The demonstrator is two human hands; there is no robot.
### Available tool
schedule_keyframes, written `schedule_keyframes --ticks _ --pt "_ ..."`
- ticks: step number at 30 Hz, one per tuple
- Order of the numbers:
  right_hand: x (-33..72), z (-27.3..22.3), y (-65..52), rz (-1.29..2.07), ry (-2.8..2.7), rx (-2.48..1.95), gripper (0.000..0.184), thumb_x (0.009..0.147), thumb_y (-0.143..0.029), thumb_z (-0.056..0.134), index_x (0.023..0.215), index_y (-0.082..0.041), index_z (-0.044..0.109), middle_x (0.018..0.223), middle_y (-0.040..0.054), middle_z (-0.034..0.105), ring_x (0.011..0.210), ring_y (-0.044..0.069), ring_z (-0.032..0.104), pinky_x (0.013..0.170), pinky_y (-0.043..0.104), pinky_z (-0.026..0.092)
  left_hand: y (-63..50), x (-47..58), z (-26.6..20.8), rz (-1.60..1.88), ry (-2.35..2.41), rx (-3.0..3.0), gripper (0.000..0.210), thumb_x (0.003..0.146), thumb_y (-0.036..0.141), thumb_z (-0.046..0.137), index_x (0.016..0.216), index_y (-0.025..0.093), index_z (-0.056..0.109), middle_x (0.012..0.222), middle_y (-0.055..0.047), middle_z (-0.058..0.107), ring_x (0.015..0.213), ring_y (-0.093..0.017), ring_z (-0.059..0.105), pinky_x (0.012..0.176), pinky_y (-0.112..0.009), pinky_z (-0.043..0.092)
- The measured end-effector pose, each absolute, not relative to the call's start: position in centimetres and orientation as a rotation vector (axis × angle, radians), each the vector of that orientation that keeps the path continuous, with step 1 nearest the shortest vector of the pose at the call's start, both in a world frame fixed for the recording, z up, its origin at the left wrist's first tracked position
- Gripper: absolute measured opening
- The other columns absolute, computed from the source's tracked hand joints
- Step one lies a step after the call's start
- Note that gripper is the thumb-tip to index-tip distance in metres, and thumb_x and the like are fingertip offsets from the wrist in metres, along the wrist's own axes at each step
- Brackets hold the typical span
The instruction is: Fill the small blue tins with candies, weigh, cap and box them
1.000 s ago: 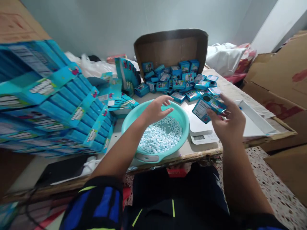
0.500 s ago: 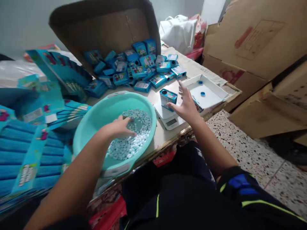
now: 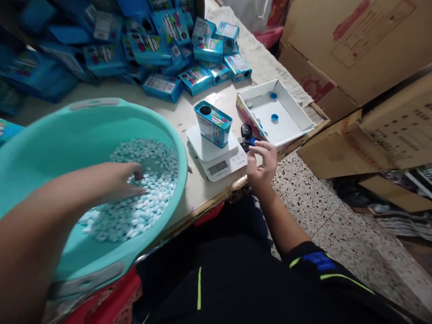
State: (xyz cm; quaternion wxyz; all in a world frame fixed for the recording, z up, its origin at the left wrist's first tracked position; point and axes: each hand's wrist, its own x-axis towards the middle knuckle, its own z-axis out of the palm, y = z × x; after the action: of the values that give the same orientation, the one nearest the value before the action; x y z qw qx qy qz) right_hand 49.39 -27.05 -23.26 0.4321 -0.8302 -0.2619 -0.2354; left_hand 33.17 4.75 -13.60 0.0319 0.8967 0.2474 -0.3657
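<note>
My left hand (image 3: 111,182) is down in a turquoise basin (image 3: 148,114), at the small pale blue candies (image 3: 148,216). Its thumb and index finger are apart, while the other fingers are partly hidden. A blue candy tin (image 3: 214,128) with a dark round hole in its top stands upright on a white digital scale (image 3: 229,165). The display digits are hard to read. Beside the scale's right edge, my right hand (image 3: 263,164) hovers with fingers loosely bent and thumb apart, nothing visible in it. Dark keys (image 3: 246,132) lie just beyond its fingertips.
A shallow white box (image 3: 290,108) holds several blue caps (image 3: 274,118). Many blue tins (image 3: 164,85) are piled at the back left. Cardboard boxes (image 3: 337,54) stand to the right, above a speckled floor (image 3: 297,193). The wooden table edge (image 3: 216,204) runs in front of me.
The view has come closer and lower. My right hand has drawn away from the tin to the scale's right side, its fingers more bent. My left hand stays in the basin.
</note>
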Motion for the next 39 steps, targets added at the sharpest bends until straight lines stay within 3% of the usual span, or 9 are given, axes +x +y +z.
schedule_keyframes --ticks 5,15,20,23,26,28,30,34,39 --pt "49.3 -23.4 -27.4 -0.504 -0.612 -1.987 0.02 0.095 -0.022 0.05 0.104 -0.027 0.067 0.116 0.009 0.065 0.116 0.026 0.068 0.109 0.053 0.059 4.3 33.2 -12.0 -1.067 0.702 2.68 0.025 0.068 0.045 0.059 0.082 0.024 0.065 0.078 -0.002 0.067 0.076 -0.025 0.062 0.068 -0.03 0.037" --pt "49.6 -23.9 -27.8 -0.51 -0.67 -2.051 0.025 0.096 -0.021 0.046 0.11 -0.027 0.066 0.111 0.0096 0.067 0.111 0.025 0.07 0.091 0.049 0.066 4.8 32.4 -10.2 -0.883 0.901 2.752 0.016 0.088 0.034 0.061 0.095 0.021 0.068 0.09 0.0 0.071 0.078 -0.018 0.058 0.07 -0.028 0.035" --pt "49.3 -23.8 -28.2 -0.418 -0.645 -1.886 0.017 0.096 -0.032 0.055 0.107 -0.025 0.066 0.111 0.0096 0.069 0.112 0.027 0.07 0.089 0.047 0.065 3.9 31.7 -8.5 -0.968 0.796 2.704 0.028 0.089 0.046 0.06 0.093 0.021 0.073 0.093 -0.005 0.075 0.081 -0.022 0.063 0.067 -0.032 0.037" --pt "49.1 -23.6 -27.8 -0.35 -0.653 -1.871 0.032 0.093 -0.038 0.061 0.122 -0.026 0.063 0.121 0.0109 0.067 0.117 0.029 0.069 0.094 0.051 0.063 4.3 31.2 -8.6 -0.859 0.725 2.665 0.039 0.088 0.057 0.059 0.094 0.022 0.074 0.103 -0.009 0.075 0.092 -0.028 0.068 0.072 -0.034 0.043" --pt "49.2 -21.9 -26.6 -0.321 -0.737 -1.812 0.066 0.088 -0.042 0.069 0.148 -0.03 0.045 0.145 0.0142 0.058 0.128 0.032 0.065 0.105 0.056 0.059 4.8 30.7 -8.6 -0.713 0.682 2.67 0.044 0.087 0.059 0.061 0.102 0.021 0.075 0.115 -0.013 0.073 0.1 -0.03 0.068 0.08 -0.036 0.048" --pt "49.6 -19.9 -25.6 -0.29 -0.853 -1.802 0.081 0.085 -0.046 0.073 0.156 -0.031 0.036 0.154 0.0165 0.051 0.135 0.035 0.061 0.109 0.058 0.056 4.3 29.7 -7.7 -0.493 0.64 2.697 0.04 0.088 0.053 0.062 0.105 0.019 0.074 0.116 -0.013 0.072 0.104 -0.029 0.068 0.088 -0.038 0.051" --pt "50.3 -18.1 -24.8 -0.189 -1.026 -1.873 0.076 0.084 -0.049 0.073 0.152 -0.03 0.045 0.149 0.0169 0.057 0.131 0.037 0.063 0.106 0.06 0.057 3.1 27.7 -5.8 -0.032 0.637 2.76 0.035 0.094 0.048 0.059 0.108 0.019 0.072 0.119 -0.012 0.072 0.112 -0.027 0.066 0.099 -0.038 0.05" --pt "52.5 -16.6 -23.3 0.049 -1.212 -2.041 0.06 0.079 -0.058 0.073 0.132 -0.03 0.066 0.111 0.0112 0.075 0.083 0.031 0.073 0.075 0.054 0.063 0.2 20.0 -1.2 1.02 0.935 2.803 0.029 0.105 0.044 0.052 0.114 0.022 0.069 0.126 -0.009 0.071 0.124 -0.024 0.063 0.111 -0.04 0.047" --pt "54.6 -16.8 -22.8 0.237 -0.999 -2.026 0.036 0.077 -0.061 0.069 0.1 -0.033 0.071 0.067 0.0034 0.071 0.048 0.027 0.065 0.041 0.042 0.052 -0.2 6.6 3.3 1.672 1.366 2.838 0.019 0.098 0.042 0.067 0.094 0.025 0.074 0.125 -0.003 0.074 0.123 -0.031 0.063 0.115 -0.056 0.042"
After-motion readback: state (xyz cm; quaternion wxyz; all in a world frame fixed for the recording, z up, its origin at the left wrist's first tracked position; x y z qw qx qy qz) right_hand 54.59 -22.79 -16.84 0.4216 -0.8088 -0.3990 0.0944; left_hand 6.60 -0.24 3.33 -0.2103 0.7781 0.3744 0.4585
